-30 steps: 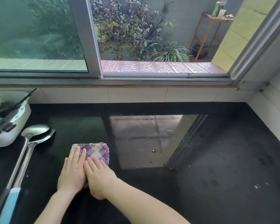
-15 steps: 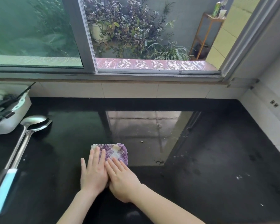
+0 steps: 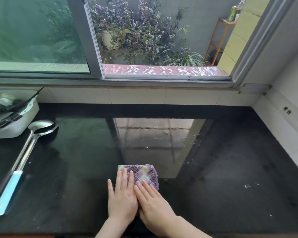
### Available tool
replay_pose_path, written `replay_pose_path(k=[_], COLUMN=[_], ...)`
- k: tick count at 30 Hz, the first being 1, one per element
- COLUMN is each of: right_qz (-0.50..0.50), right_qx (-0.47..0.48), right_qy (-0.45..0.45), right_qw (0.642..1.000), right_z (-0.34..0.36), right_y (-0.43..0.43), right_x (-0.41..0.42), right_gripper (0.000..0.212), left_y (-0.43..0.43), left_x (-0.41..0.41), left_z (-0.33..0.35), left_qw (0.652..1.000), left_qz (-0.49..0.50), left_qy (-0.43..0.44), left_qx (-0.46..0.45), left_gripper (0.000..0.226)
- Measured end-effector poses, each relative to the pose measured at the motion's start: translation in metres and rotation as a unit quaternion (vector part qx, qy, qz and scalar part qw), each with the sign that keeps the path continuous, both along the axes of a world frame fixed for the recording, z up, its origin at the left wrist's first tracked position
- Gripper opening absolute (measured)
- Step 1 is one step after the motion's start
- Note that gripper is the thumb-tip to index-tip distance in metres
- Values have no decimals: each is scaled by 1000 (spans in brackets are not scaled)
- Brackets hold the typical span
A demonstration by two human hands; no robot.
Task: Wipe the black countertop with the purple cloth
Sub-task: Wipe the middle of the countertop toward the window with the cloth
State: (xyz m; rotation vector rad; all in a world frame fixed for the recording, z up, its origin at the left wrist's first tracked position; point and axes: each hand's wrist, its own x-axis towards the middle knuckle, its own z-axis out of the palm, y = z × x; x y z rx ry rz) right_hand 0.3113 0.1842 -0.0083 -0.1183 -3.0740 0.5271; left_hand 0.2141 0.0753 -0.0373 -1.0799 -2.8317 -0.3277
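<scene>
A folded purple cloth (image 3: 141,174) with pale patches lies flat on the glossy black countertop (image 3: 230,169), near its front middle. My left hand (image 3: 122,196) presses on the cloth's near left part with straight fingers. My right hand (image 3: 153,203) lies beside it, fingers flat on the cloth's near right part. Both hands cover the cloth's near half. Pale crumbs and specks dot the countertop to the right of the cloth.
Two long steel ladles (image 3: 27,143) with a blue-and-black handle lie at the left. A white tray (image 3: 12,115) holding dark utensils stands at the back left. A tiled wall and a window run along the back; a white wall bounds the right side.
Both hands have slid the cloth to the right along the countertop, away from the ladles, keeping their flat press on it.
</scene>
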Motion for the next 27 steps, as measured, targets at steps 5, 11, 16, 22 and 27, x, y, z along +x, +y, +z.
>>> replay_pose_path(k=[5, 11, 16, 22, 27], right_qz=[5, -55, -76, -89, -105], right_qx=[5, -47, -21, 1, -7], right_qy=[54, 80, 39, 56, 66], right_qw=[999, 994, 996, 994, 992], right_z=[-7, 7, -6, -13, -20], right_y=[2, -1, -12, -17, -11], right_x=[20, 1, -17, -3, 12], right_gripper=[59, 39, 54, 52, 50], left_y=[-1, -2, -3, -6, 1], left_x=[19, 16, 16, 26, 35], left_z=[-4, -1, 4, 11, 12], left_qw=[999, 1000, 999, 999, 997], left_qz=[-10, -27, -31, -42, -62], left_qy=[30, -14, -19, -27, -46], left_qx=[29, 2, 6, 1, -21], left_gripper=[55, 53, 52, 52, 54])
